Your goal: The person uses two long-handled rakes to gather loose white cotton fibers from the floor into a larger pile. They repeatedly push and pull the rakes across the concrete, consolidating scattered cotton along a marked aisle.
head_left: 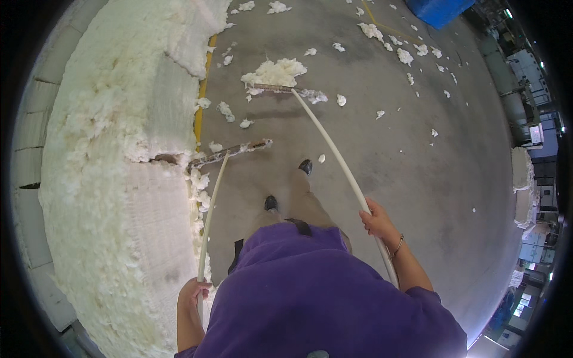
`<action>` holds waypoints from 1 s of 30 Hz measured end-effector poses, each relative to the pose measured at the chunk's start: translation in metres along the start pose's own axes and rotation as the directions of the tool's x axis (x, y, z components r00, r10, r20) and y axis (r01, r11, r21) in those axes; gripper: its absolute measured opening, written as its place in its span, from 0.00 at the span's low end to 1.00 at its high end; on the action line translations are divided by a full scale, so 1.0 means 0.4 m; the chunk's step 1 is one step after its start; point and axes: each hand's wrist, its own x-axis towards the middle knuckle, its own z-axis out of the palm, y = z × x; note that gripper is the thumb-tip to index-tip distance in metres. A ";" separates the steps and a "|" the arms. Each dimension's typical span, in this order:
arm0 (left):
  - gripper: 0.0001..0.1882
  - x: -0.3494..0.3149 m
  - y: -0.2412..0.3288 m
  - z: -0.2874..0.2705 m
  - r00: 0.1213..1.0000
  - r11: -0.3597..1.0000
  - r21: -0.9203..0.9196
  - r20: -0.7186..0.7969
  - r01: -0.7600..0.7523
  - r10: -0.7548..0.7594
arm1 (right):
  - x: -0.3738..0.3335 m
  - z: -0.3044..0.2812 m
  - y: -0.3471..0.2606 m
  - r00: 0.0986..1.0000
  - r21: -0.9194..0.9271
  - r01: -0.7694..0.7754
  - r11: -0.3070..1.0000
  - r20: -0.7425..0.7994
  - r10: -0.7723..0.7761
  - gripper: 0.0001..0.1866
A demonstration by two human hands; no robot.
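The right broom (337,152) stretches ahead over the grey floor (388,173), its wide head lying just beside a large clump of cotton (274,73), with fluff stuck along the head. The right grip (378,222) is closed around its pale pole, fingers wrapped on it, and the pole's end runs back along the forearm, past a bracelet (398,244). The left broom (215,200) is nearer the person; its head lies at a slant, one end at the foot of the cotton stack (95,149), though whether they touch I cannot tell. The left grip (194,293) is also clamped on its pole, low down beside the purple shirt (334,298), with a length of pole showing below the fingers. The two heads lie well apart, the right one farther off. Loose tufts are scattered over the floor, and a yellow line (200,116) follows the edge of the stack. A blue bin (439,11) stands at the far side.
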 end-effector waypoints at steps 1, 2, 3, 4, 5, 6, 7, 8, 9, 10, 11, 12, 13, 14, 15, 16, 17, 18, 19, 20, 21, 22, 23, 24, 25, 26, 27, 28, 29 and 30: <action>0.10 0.024 0.011 0.000 0.999 0.999 0.012 0.021 -0.045 0.044 | -0.004 -0.002 -0.010 1.000 0.001 0.003 1.000 0.001 -0.003 0.25; 0.09 0.051 0.018 0.003 0.999 0.999 0.014 0.041 -0.030 0.030 | -0.008 -0.004 -0.017 1.000 -0.026 0.002 1.000 -0.001 -0.002 0.25; 0.08 0.079 0.022 0.011 0.996 0.999 0.009 0.083 -0.042 0.041 | -0.014 -0.005 -0.023 1.000 -0.055 0.004 0.998 -0.003 -0.004 0.25; 0.08 0.106 0.026 0.019 0.989 0.998 0.007 0.138 -0.056 0.054 | -0.019 -0.008 -0.028 1.000 -0.092 -0.003 0.996 -0.017 0.001 0.25; 0.07 0.126 0.028 0.026 0.987 0.998 0.009 0.150 -0.056 0.054 | -0.026 -0.006 -0.030 1.000 -0.082 -0.029 0.996 -0.013 0.028 0.25; 0.07 0.147 0.035 0.034 0.986 0.998 0.017 0.158 -0.057 0.053 | -0.038 -0.003 -0.029 0.998 -0.074 -0.061 0.995 -0.024 0.060 0.25; 0.07 0.162 0.047 0.041 0.987 0.998 0.038 0.149 -0.058 0.052 | -0.049 0.000 -0.029 0.996 -0.053 -0.086 0.995 -0.030 0.084 0.24; 0.07 0.176 0.061 0.050 0.991 0.996 0.069 0.125 -0.058 0.049 | -0.064 0.001 -0.026 0.995 -0.019 -0.097 0.995 -0.029 0.097 0.24; 0.06 0.189 0.084 0.058 0.994 0.993 0.101 0.096 -0.057 0.047 | -0.092 -0.002 -0.018 0.994 0.021 -0.110 0.994 -0.018 0.110 0.24; 0.06 0.202 0.109 0.066 0.996 0.989 0.139 0.069 -0.057 0.048 | -0.119 -0.002 -0.007 0.994 0.078 -0.107 0.991 -0.002 0.108 0.23; 0.06 0.218 0.142 0.074 0.997 0.981 0.184 0.060 -0.062 0.052 | -0.141 0.001 0.009 0.990 0.047 -0.134 0.990 -0.028 0.135 0.23; 0.06 0.234 0.175 0.078 0.996 0.971 0.228 0.059 -0.072 0.060 | -0.166 0.004 0.030 0.988 0.029 -0.145 0.989 -0.046 0.146 0.23; 0.05 0.255 0.207 0.083 0.993 0.960 0.262 0.087 -0.095 0.075 | -0.190 0.008 0.056 0.987 0.010 -0.150 0.989 -0.060 0.150 0.22; 0.05 0.271 0.239 0.087 0.992 0.944 0.309 0.085 -0.113 0.091 | -0.203 0.011 0.081 0.986 0.020 -0.153 0.988 -0.063 0.154 0.22; 0.05 0.288 0.270 0.090 0.988 0.927 0.346 0.103 -0.142 0.113 | -0.205 0.017 0.109 0.987 0.033 -0.142 0.989 -0.068 0.144 0.22; 0.05 0.305 0.306 0.090 0.981 0.896 0.403 0.129 -0.188 0.148 | -0.205 0.019 0.139 0.987 0.024 -0.132 0.991 -0.086 0.133 0.22; 0.05 0.319 0.335 0.091 0.982 0.893 0.412 0.129 -0.178 0.136 | -0.204 0.026 0.170 0.983 0.078 -0.145 0.986 -0.102 0.152 0.22; 0.05 0.328 0.361 0.093 0.981 0.879 0.440 0.134 -0.184 0.138 | -0.201 0.034 0.202 0.976 0.095 -0.181 0.979 -0.106 0.191 0.21; 0.05 0.334 0.388 0.099 0.980 0.863 0.467 0.140 -0.194 0.144 | -0.196 0.041 0.230 0.972 0.099 -0.190 0.977 -0.117 0.201 0.21; 0.06 0.331 0.412 0.100 0.983 0.824 0.538 0.131 -0.178 0.128 | -0.189 0.044 0.255 0.970 0.095 -0.189 0.977 -0.136 0.201 0.21; 0.07 0.320 0.438 0.102 0.986 0.773 0.611 0.120 -0.168 0.120 | -0.187 0.046 0.276 0.956 0.047 -0.237 0.970 -0.165 0.241 0.21; 0.07 0.302 0.456 0.108 0.986 0.763 0.624 0.121 -0.166 0.116 | -0.188 0.044 0.293 0.959 0.021 -0.206 0.978 -0.194 0.206 0.21; 0.08 0.283 0.479 0.122 0.991 0.736 0.663 0.095 -0.136 0.098 | -0.191 0.041 0.307 0.960 -0.006 -0.180 0.984 -0.220 0.174 0.21; 0.09 0.260 0.504 0.136 0.990 0.678 0.722 0.103 -0.138 0.092 | -0.187 0.033 0.316 0.959 -0.033 -0.155 0.987 -0.245 0.142 0.21; 0.09 0.232 0.522 0.155 0.993 0.581 0.806 0.083 -0.118 0.087 | -0.192 0.022 0.323 0.942 -0.021 -0.237 0.971 -0.248 0.225 0.20; 0.10 0.205 0.533 0.184 0.989 0.567 0.813 0.077 -0.135 0.125 | -0.184 0.006 0.326 0.936 0.009 -0.246 0.969 -0.257 0.240 0.20; 0.09 0.182 0.537 0.223 0.987 0.628 0.765 0.068 -0.143 0.142 | -0.175 -0.010 0.328 0.929 0.042 -0.255 0.966 -0.266 0.257 0.20; 0.09 0.157 0.543 0.263 0.985 0.677 0.719 0.058 -0.154 0.163 | -0.163 -0.036 0.332 0.923 0.071 -0.263 0.962 -0.273 0.272 0.20; 0.09 0.135 0.544 0.307 0.983 0.706 0.689 0.051 -0.161 0.174 | -0.146 -0.063 0.336 0.917 0.098 -0.264 0.960 -0.284 0.281 0.20; 0.09 0.121 0.556 0.355 0.982 0.717 0.676 0.057 -0.169 0.177 | -0.123 -0.090 0.339 0.912 0.125 -0.264 0.956 -0.290 0.289 0.19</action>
